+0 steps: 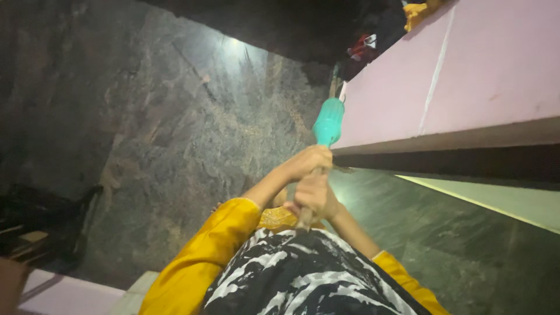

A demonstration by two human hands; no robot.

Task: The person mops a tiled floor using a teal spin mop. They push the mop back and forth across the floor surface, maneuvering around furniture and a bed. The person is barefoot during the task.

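Both hands: grip one long stick, the left hand (309,161) higher up, the right hand (315,195) just below it, fingers of each closed around the shaft.
Stick: it runs from near the chest forward to a teal plastic socket (328,121); the head beyond that is hidden in shadow, so what it carries cannot be told.
Step in hand: judging by the two-handed hold, a push or sweep stroke over the dark stone floor (192,128).
Next move: likely calls for a firm grip and a stroke kept parallel to the wall.
Edges: a pink wall (466,70) with a dark skirting strip stands close on the right, near the socket.
Open room: floor lies broad to the left; dark clutter (41,227) sits at far left.
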